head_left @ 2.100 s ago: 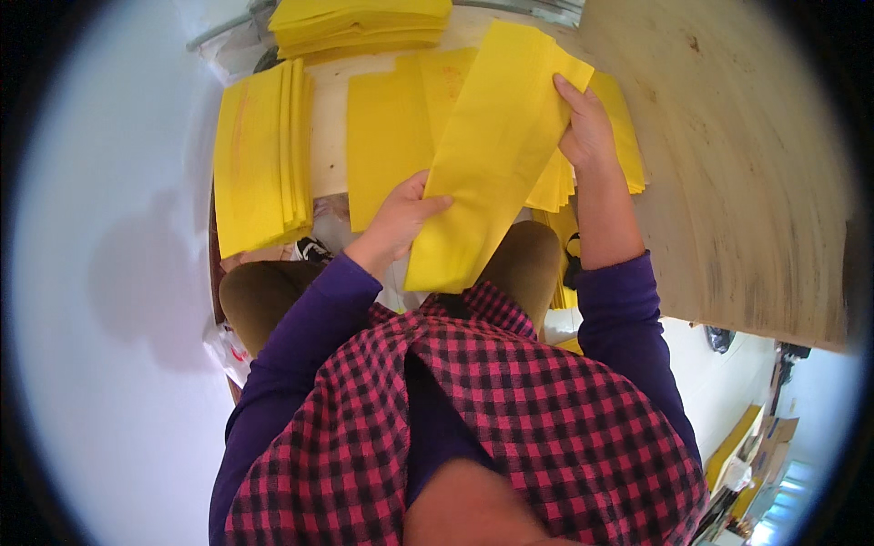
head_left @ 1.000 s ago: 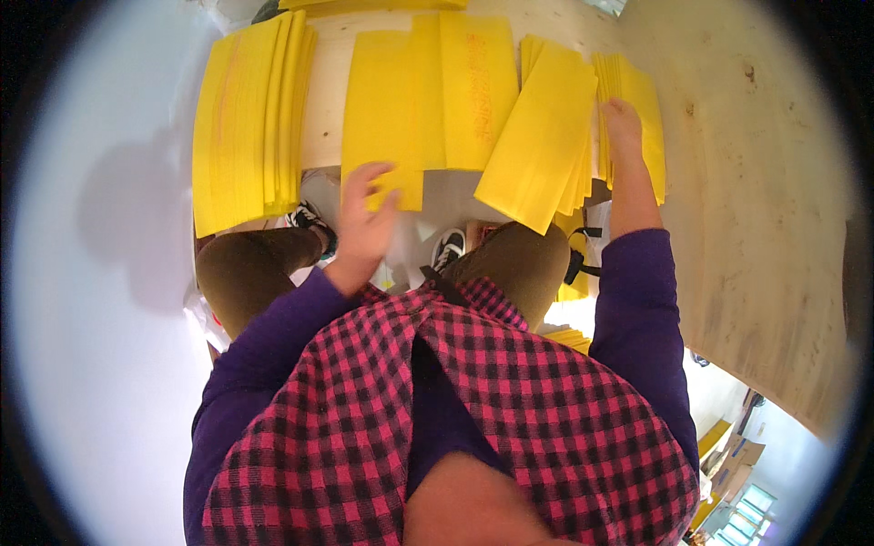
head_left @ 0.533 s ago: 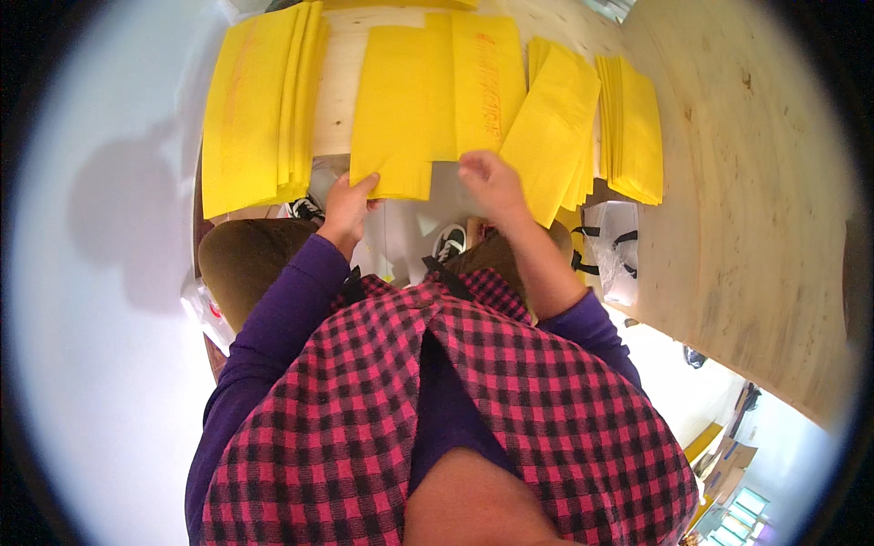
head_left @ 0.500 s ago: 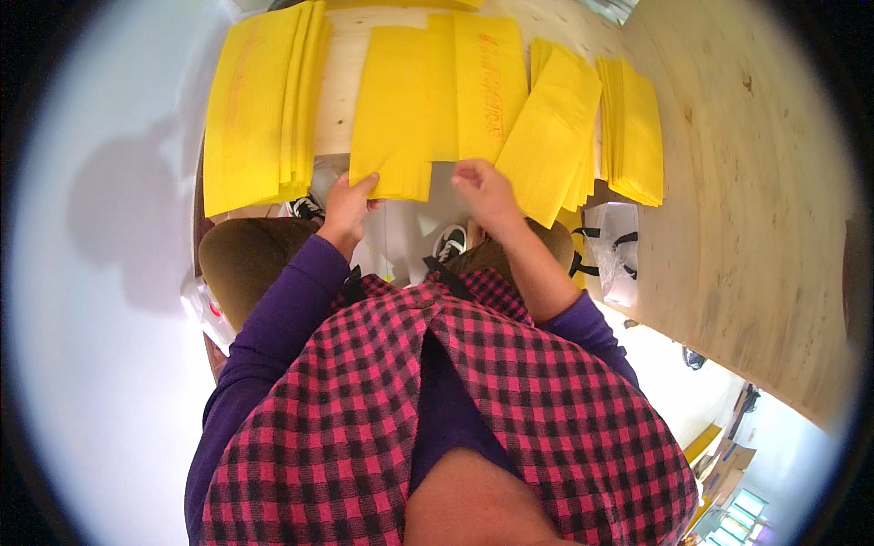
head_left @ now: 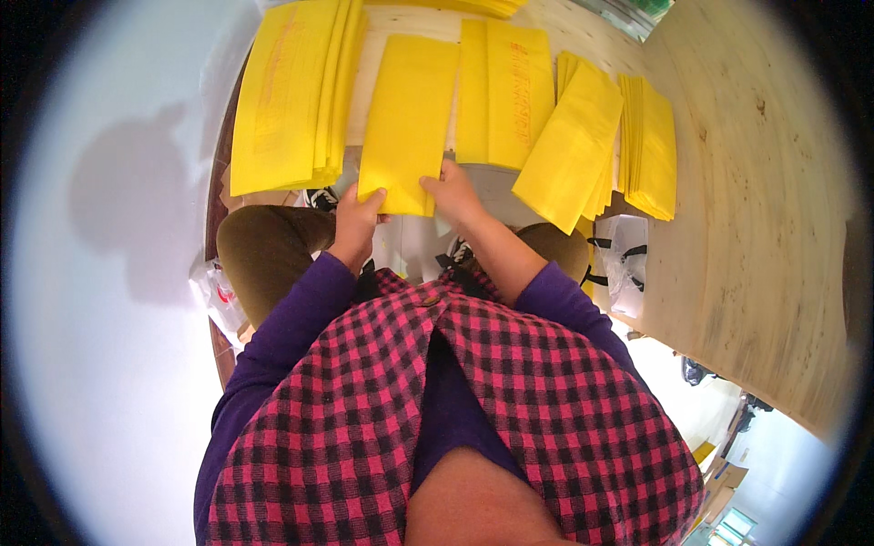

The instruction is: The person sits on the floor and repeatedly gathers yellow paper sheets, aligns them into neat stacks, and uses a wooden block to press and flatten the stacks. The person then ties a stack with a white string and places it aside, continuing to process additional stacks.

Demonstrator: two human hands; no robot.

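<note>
A folded yellow fabric piece (head_left: pixel 410 118) lies over the near edge of the wooden table, its lower end between my two hands. My left hand (head_left: pixel 359 223) grips its lower left corner, thumb on top. On the opposite side my right hand (head_left: pixel 455 196) pinches its right edge, the thumb lying on the front and the fingers hidden behind. Just to the right is another yellow fabric piece (head_left: pixel 519 96) with orange-red print, lying flat.
A thick stack of folded yellow fabric (head_left: pixel 287 100) stands at the left. Two smaller yellow stacks, one slanted (head_left: pixel 574 136) and one straighter (head_left: pixel 648 150), overhang the table edge at right. A plywood panel (head_left: pixel 756 182) rises on the right. Below it hangs a white bag (head_left: pixel 624 264) with black handles.
My right hand has come down and left onto the fabric's right edge. The held piece now stands apart from the printed one beside it. The whole view has shifted slightly.
</note>
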